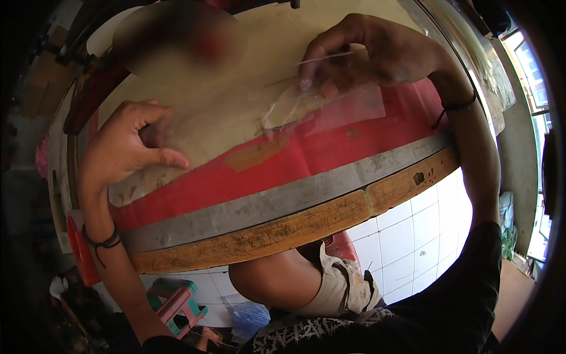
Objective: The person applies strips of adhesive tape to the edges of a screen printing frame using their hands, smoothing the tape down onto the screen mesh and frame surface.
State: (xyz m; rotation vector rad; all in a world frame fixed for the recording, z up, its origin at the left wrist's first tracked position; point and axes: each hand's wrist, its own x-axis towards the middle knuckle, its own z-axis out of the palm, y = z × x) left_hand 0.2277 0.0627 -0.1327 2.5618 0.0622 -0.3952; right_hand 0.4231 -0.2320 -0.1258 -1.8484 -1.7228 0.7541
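Note:
My right hand (383, 56) is at the far right of the table, fingers closed on a piece of clear plastic film (283, 112). The film is crumpled and shiny, and its outline is hard to follow against the surface. My left hand (121, 147) is over the left side of the table, thumb and fingers apart and curved, with nothing visible between them. Under both hands lies the table's cream top (200, 127), with a red sheet (259, 171) along its near side. A paler translucent patch (354, 109) lies on the red sheet below my right hand.
A grey metal strip (283, 200) and a worn wooden edge (283, 230) border the table's near side. Below are a pink and green stool (180, 307), blue plastic (249, 318) and white floor tiles (407, 236). Something blurred and dark is at the far left.

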